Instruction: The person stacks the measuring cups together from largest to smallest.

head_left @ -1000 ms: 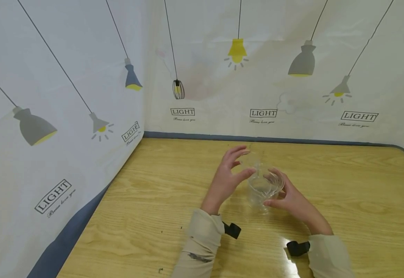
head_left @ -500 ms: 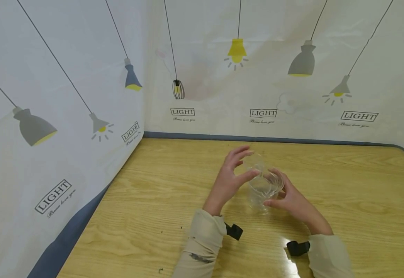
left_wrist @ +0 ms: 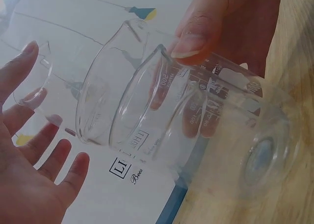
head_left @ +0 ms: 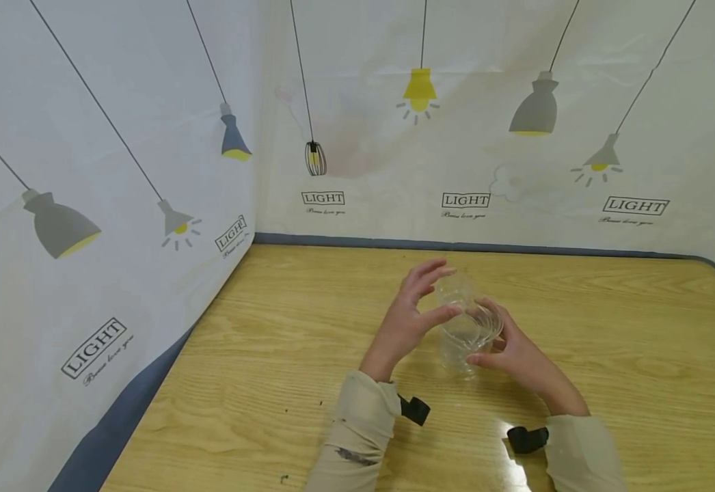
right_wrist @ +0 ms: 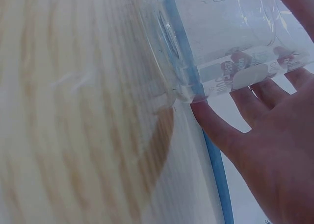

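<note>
My right hand [head_left: 514,348] grips a large clear glass beaker [head_left: 459,355] from its right side, thumb at the front and fingers behind. Other clear beakers are nested inside it; their rims [left_wrist: 117,121] show one within another in the left wrist view. White measuring marks are on the glass. In the right wrist view, the large beaker's base [right_wrist: 169,42] is at or close to the tabletop. My left hand [head_left: 408,311] holds a smaller clear beaker [head_left: 454,290] between thumb and fingers, tilted, just above and behind the nest's mouth. Its outline is faint.
A wood-grain table [head_left: 628,355] lies beneath both hands. White curtain walls [head_left: 370,123] printed with lamps stand behind and at the left, with a blue lower edge [head_left: 345,241]. Small dark specks [head_left: 284,478] mark the tabletop at the front left.
My left hand has shifted slightly to the right with the small beaker, bringing it closer over the nested beakers. The right hand and the large beaker have stayed in place.
</note>
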The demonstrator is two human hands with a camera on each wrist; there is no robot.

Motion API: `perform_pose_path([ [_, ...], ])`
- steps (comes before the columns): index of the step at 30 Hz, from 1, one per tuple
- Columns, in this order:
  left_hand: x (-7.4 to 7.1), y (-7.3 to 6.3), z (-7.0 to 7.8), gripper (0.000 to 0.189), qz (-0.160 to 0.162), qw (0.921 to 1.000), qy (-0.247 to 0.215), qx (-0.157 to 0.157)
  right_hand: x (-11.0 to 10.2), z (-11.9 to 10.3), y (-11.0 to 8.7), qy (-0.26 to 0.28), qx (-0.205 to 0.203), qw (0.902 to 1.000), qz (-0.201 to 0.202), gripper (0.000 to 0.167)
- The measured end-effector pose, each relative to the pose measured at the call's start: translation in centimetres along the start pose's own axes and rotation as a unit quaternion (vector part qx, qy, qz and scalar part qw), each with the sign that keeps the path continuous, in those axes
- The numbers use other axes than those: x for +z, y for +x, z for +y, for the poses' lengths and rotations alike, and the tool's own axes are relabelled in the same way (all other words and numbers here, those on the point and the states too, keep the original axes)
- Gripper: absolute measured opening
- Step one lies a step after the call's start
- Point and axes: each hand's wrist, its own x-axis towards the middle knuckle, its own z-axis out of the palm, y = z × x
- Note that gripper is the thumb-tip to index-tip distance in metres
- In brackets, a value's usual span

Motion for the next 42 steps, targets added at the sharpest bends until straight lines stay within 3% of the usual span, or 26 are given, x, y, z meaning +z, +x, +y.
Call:
perform_pose_path([
  [7, 0.0, 0.1, -0.2, 0.049, -0.015, 0.9999, 0.005, 0.002, -0.1, 0.0, 0.0, -0.008, 0.004, 1.0, 0.001, 0.092],
  [22, -0.1, 0.0, -0.9, 0.05, -0.04, 0.9988, -0.028, 0.001, 0.0, -0.1, 0.0, -0.004, 0.012, 0.9999, 0.0, 0.092],
  [42, 0.3, 0.0, -1.7, 0.046, -0.079, 0.9959, -0.024, -0.036, 0.0, 0.2, -0.1, -0.009, 0.021, 0.9997, 0.002, 0.092],
])
